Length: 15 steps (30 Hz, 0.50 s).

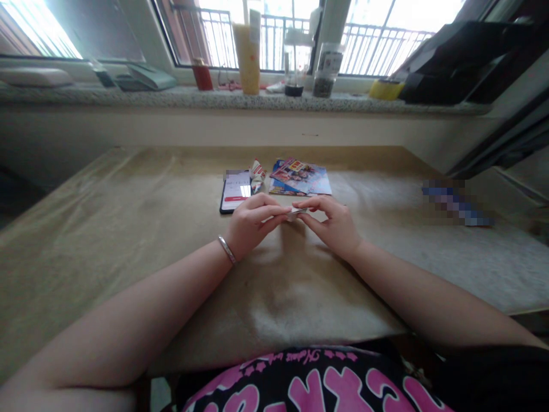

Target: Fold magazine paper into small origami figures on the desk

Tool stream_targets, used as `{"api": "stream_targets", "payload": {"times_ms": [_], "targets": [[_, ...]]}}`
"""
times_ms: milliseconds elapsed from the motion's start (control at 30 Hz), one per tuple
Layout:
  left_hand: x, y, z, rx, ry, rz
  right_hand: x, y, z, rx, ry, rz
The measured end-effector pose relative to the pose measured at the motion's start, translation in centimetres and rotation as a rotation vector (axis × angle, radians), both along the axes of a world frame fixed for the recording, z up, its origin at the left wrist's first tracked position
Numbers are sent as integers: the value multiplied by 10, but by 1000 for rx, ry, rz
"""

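Tabletop [128, 246]: tan, cloth-like cover, spanning the middle of the frame.

Forearms, two: bare, angled inward from the lower left and lower right corners, wrists low.

Right hand [337, 223]: right of centre, fingers bent, index above and thumb below; grip closed on the white piece.

Left hand [253, 222]: left of centre, fingers straighter and pointing right; grip pinched on the same piece.

Printed papers [304, 178]: overlapping, above centre.

Phone [235, 191]: upper centre-left, screen lit, just beside the left hand.

Patterned wrapper [257, 174]: right of phone.

Bracelet [226, 249]: left wrist.

White piece [295, 213]: centre of frame, between both sets of fingertips; thin, paper-like, detail too small to read. Handling, as judged: light, even pressure; thumbs opposite index fingers; edges aligned before pressing; small finger movements, wrists steady; no outward pull, which might tear it.
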<state>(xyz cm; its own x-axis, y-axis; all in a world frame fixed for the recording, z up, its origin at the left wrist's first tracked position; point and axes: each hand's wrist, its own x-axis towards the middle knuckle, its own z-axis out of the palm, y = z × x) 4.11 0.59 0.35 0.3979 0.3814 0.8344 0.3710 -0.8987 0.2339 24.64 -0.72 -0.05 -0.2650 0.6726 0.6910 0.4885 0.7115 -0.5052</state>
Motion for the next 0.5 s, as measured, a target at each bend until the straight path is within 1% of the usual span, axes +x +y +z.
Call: {"api": "stream_targets", "payload": {"times_ms": [200,300,433,500], "targets": [[-1,1,0,-9,26,81,2,0,4,25,-14,45],[-2,1,1,-3,43,90,2,0,6,41,-17,55],[-2,1,0,-16,53,81,3,0,4,42,-2,3],[-2,1,0,-22,51,72,4,0,4,82,-11,-13]]}}
